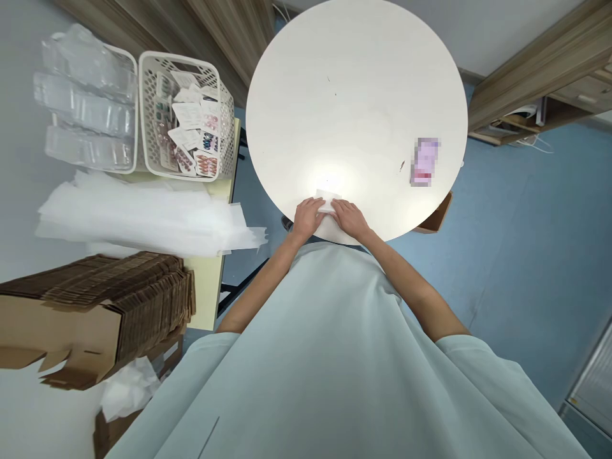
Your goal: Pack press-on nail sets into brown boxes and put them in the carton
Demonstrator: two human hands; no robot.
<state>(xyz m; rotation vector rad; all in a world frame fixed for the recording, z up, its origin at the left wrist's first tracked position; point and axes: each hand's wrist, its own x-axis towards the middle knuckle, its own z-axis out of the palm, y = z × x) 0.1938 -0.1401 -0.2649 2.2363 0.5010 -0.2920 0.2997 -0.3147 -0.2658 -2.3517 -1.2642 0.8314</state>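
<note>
At the near edge of the round white table, my left hand grips the left side of a small, flat white sheet. My right hand holds its right side, with the fingertips of both hands close together. The sheet appears folded, and a flap of it shows beyond my fingers. Whether anything lies inside the fold cannot be seen. My thumbs are bent in toward the near side of the sheet.
A blurred pinkish phone-like item lies on the table's right. Leftward stand a white basket of small carded packs, clear plastic trays, a stack of thin white sheets and folded brown cardboard boxes. A brown bin sits below right.
</note>
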